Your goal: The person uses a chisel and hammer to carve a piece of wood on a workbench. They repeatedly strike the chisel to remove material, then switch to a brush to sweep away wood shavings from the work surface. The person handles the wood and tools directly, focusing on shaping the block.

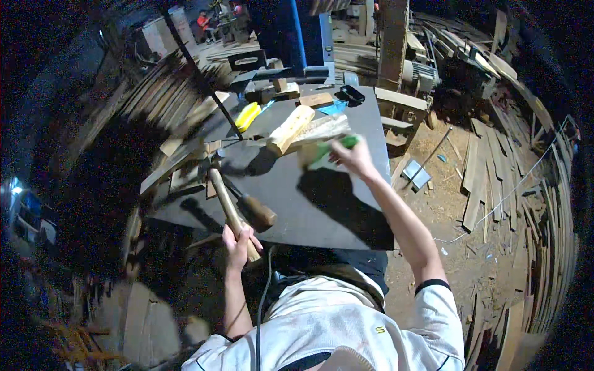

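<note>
My left hand [240,243] is wrapped round the wooden handle of a hammer [224,196], whose head points away from me over the worktable's left side. Beside it lies a second tool with a thick wooden handle [262,213]; its far end is partly hidden. My right hand [351,156] is closed on a green-handled brush [327,148], smeared by motion, above the dark worktable [291,191]. Just beyond the brush lie a pale split wood block [291,128] and a rougher piece of wood [325,128].
Toward the back of the table are a yellow object [248,116], a brown block [316,99], a blue cloth-like piece [334,107] and a black object [352,94]. A thin dark rod [201,71] slants down to the left. Planks [495,167] and a dustpan [417,175] lie on the right floor.
</note>
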Demonstrator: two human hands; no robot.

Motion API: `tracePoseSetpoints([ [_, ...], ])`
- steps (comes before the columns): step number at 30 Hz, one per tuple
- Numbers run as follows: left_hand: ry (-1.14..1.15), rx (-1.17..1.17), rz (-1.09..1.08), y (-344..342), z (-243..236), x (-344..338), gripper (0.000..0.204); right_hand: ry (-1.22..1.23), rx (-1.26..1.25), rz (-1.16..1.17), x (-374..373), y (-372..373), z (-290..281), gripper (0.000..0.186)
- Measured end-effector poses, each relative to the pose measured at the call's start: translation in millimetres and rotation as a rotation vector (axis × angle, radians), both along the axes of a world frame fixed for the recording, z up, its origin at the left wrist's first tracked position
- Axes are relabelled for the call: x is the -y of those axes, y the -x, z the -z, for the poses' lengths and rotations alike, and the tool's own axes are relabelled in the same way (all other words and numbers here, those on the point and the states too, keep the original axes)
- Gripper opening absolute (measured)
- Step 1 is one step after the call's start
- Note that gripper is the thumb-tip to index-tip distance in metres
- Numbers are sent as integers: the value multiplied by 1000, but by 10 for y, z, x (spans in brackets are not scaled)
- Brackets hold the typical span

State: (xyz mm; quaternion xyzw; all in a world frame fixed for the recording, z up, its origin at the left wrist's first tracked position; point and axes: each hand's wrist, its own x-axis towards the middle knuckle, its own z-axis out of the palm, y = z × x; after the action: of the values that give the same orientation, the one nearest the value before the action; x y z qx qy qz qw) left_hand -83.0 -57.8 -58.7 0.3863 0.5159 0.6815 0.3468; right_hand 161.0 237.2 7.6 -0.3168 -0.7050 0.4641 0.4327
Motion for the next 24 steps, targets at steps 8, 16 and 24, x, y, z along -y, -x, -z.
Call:
tracePoseSetpoints([
  [8,-86,11,3,-2,156,0,31,-58,-142,125,443,-718,-238,21],
  [16,-56,58,-12,-57,11,-8,30,138,-29,210,921,-973,9,15],
  [24,-80,112,8,-58,80,-12,30,-105,176,3,1919,-479,-20,15],
])
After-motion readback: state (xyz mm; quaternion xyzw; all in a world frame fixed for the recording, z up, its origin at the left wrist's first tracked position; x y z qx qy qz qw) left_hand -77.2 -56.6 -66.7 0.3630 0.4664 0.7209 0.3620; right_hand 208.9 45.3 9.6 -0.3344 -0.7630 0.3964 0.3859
